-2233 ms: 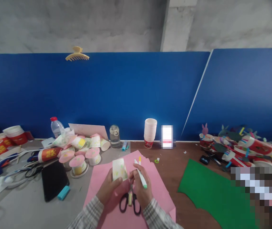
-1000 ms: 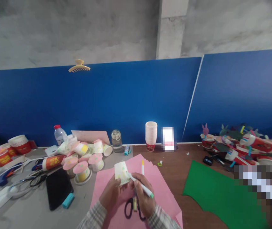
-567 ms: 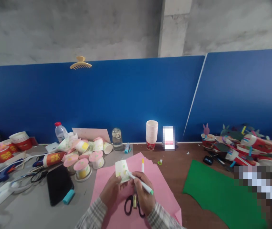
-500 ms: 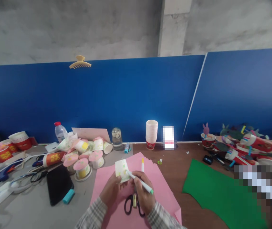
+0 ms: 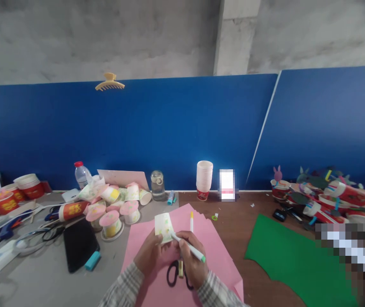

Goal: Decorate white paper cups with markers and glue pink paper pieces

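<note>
1. Since the earliest frame, your marker (image 5: 195,252) has swung across to the cup (image 5: 163,225); back then its tip stood clear, up and to the right. The right hand has also moved over part of the scissors (image 5: 172,273), and the whole view has shifted slightly.
2. Your left hand (image 5: 149,254) grasps the cup, white with green and yellow-green marks, and holds it tilted above the pink paper (image 5: 217,266).
3. Your right hand (image 5: 192,258) pinches the white marker – green end pointing right and near, tip at the cup's right side. You cannot tell here whether the tip touches.
4. The scissors lie on the pink paper just near of your hands, handles toward you; the right handle is partly covered by your right hand.
5. A yellow-ended marker (image 5: 192,222) lies on the same paper, far side, just beyond your right hand.
6. To your left on the grey surface are pink-topped cups (image 5: 110,218), a black tablet (image 5: 79,247) and a teal block (image 5: 92,260) at its near right corner.
7. Farther off stand a glass jar (image 5: 157,189) and, right of it, a cup stack (image 5: 204,177).
8. On the right lies a green sheet (image 5: 291,256) – near of a heap of red-and-white cups (image 5: 342,198).
</note>
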`<state>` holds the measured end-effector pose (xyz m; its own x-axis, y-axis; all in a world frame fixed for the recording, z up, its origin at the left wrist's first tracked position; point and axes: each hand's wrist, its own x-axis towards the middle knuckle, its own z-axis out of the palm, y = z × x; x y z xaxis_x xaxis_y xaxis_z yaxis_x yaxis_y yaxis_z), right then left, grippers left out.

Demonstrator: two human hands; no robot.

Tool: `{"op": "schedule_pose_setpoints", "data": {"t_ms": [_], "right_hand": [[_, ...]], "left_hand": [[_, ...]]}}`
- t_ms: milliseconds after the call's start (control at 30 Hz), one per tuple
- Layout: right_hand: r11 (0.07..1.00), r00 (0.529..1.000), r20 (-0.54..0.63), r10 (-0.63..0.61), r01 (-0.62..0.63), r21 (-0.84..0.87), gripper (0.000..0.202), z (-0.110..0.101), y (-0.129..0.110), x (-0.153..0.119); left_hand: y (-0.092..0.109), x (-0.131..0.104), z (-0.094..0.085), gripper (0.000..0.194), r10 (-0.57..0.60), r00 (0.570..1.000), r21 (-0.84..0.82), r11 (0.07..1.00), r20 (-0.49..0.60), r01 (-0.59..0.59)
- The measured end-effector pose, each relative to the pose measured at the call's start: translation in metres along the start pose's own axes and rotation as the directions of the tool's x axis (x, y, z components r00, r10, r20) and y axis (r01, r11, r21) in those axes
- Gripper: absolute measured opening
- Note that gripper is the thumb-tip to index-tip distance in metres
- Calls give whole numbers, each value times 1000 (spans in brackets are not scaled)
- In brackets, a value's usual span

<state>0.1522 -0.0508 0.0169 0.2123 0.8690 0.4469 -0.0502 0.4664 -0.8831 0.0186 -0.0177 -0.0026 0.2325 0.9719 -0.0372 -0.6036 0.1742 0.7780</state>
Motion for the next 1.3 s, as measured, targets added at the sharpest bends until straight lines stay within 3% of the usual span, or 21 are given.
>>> {"op": "schedule_pose_setpoints", "data": {"t_ms": [200,367,867,1300], "right_hand": [[998,999,17,-44,45,-46,16,-1,4,-2],[998,998,-40,-56,56,14,16,-2,1,1],[990,992,57,-112,116,-82,16,-3,4,1],[992,996,73,-47,55,-110,17,-3,8,1]], "left_hand": [[0,1,-2,47,-8,1000,-6,1000,3,8],[-1,3,-5,53,-4,999,15,1000,-33,4],[4,-3,11,53,9,1000,-4,1000,17,-9],[3,-2,10,54,23,1000,17,1000,-22,-23]]}}
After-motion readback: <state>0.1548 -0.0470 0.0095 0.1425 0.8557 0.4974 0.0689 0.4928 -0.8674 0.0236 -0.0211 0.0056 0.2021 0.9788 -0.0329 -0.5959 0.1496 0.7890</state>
